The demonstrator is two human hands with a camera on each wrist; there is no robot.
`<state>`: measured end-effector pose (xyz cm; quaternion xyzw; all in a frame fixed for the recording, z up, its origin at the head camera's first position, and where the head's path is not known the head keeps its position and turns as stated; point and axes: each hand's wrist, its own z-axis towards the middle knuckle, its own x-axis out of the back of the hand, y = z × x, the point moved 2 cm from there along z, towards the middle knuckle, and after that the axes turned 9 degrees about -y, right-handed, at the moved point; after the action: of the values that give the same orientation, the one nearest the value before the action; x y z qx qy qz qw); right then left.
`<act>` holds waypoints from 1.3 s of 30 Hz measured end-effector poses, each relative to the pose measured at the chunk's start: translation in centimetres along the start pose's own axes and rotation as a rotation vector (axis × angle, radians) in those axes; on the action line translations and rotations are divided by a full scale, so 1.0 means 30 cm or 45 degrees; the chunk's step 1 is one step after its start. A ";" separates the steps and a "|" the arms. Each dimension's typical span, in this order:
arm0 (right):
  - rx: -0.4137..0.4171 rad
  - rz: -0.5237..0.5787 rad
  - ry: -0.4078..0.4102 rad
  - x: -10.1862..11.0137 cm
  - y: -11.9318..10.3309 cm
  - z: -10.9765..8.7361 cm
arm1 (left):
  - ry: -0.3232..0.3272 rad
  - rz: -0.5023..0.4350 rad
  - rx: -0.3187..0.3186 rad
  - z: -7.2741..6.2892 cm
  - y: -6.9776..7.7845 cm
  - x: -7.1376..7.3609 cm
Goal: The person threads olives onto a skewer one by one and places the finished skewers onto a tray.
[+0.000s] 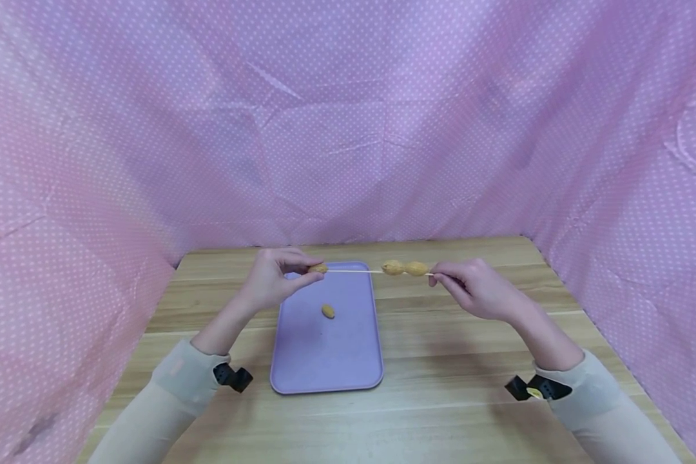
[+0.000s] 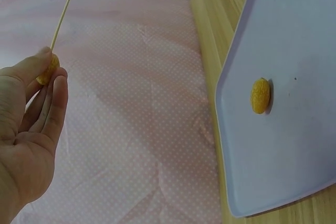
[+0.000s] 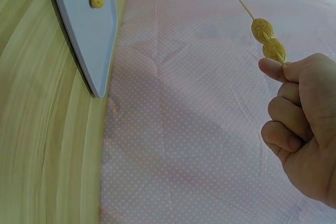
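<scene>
Above the table, a thin pale skewer [image 1: 356, 271] is held nearly level between both hands. My right hand [image 1: 478, 289] pinches its right end between thumb and forefinger, with the other fingers curled. Two yellow, wrinkled oval pieces [image 3: 268, 40] sit threaded on it, touching each other just beyond the right fingertips. My left hand [image 1: 272, 278] pinches a third yellow oval piece [image 2: 48, 70] between thumb and fingers at the skewer's left end. How deep the tip goes into that piece is hidden. A bare stretch of skewer separates it from the pair.
One loose yellow oval piece [image 1: 328, 311] lies on a shallow lilac tray [image 1: 325, 367] below the hands. The tray stands on a wooden table [image 1: 441, 399]. Pink dotted cloth [image 1: 348, 129] hangs behind and at both sides.
</scene>
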<state>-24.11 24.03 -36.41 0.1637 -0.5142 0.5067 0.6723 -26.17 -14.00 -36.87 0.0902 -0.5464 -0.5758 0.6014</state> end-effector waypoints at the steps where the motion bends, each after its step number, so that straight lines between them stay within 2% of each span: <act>1: 0.001 0.003 0.001 0.001 0.000 0.000 | -0.003 -0.002 0.005 -0.001 0.003 0.000; 8: 0.015 0.017 0.005 0.007 0.005 0.003 | -0.040 0.003 -0.001 0.000 0.011 -0.001; 14: 0.024 0.005 0.001 0.005 -0.002 0.007 | -0.108 -0.001 -0.065 0.002 0.021 -0.011; 21: 0.029 -0.007 0.011 -0.001 -0.017 0.011 | -0.116 -0.010 -0.117 0.004 0.021 -0.015; 30: 0.056 -0.054 0.006 0.005 -0.021 0.018 | -0.189 -0.038 -0.072 0.012 0.030 -0.014; 35: 0.066 -0.086 0.025 0.005 -0.016 0.018 | -0.176 -0.005 -0.074 0.018 0.030 -0.013; 39: 0.067 -0.106 0.040 0.002 -0.010 0.018 | -0.129 0.008 -0.133 0.022 0.034 -0.014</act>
<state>-24.14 23.52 -36.05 0.1947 -0.4829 0.4942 0.6962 -25.95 -12.99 -36.09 0.0279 -0.5456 -0.6056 0.5787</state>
